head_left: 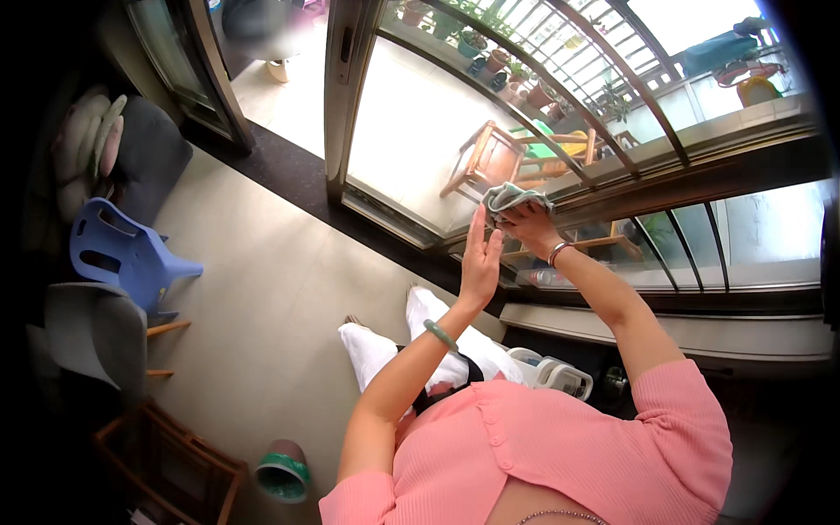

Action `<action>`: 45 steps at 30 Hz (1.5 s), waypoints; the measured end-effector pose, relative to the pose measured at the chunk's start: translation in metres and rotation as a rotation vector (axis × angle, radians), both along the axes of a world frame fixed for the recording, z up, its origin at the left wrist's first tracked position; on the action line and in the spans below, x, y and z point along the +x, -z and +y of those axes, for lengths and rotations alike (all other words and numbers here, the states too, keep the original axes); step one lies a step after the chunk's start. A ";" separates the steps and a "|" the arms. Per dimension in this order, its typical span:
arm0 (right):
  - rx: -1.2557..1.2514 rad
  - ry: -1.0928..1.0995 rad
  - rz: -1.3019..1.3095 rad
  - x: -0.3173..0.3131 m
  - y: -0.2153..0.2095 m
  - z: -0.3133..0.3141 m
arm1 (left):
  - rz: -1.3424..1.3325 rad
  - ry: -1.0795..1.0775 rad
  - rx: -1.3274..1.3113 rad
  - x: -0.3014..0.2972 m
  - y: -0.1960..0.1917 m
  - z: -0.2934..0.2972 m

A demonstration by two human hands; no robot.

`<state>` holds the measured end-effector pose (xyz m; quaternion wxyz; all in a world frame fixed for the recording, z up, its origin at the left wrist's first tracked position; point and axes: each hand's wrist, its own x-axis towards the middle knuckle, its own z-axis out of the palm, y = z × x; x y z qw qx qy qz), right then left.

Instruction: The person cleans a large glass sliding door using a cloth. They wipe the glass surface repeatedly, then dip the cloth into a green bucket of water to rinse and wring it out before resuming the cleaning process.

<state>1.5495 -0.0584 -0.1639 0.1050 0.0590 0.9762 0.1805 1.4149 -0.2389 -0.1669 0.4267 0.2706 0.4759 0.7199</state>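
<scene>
A grey-green cleaning cloth (pixel 507 198) is bunched against the dark frame at the edge of the glass sliding door (pixel 411 131). My right hand (pixel 532 227) presses on the cloth with its fingers over it; a bracelet circles that wrist. Just left of the cloth, my left hand (pixel 479 267) is raised with fingers stretched out and pressed flat together, holding nothing. Whether its fingertips touch the cloth or the frame, I cannot tell. A green bangle (pixel 440 335) sits on my left forearm.
Beyond the glass stand a wooden chair (pixel 490 157) and potted plants (pixel 472 44). To my left are a blue plastic chair (pixel 122 245), a grey chair (pixel 96 332) and a lined waste bin (pixel 283 472). White containers (pixel 560 376) stand low beside my legs.
</scene>
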 end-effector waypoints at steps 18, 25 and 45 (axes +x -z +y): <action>0.331 -0.186 0.374 -0.027 -0.242 -0.001 | 0.006 -0.194 -0.034 0.000 -0.020 0.061; 0.511 -0.093 0.433 -0.073 -0.294 0.001 | -0.077 -0.172 0.132 -0.004 -0.057 0.069; 0.256 -0.156 0.437 -0.221 -0.077 0.023 | -0.269 -0.326 0.114 -0.055 0.015 0.078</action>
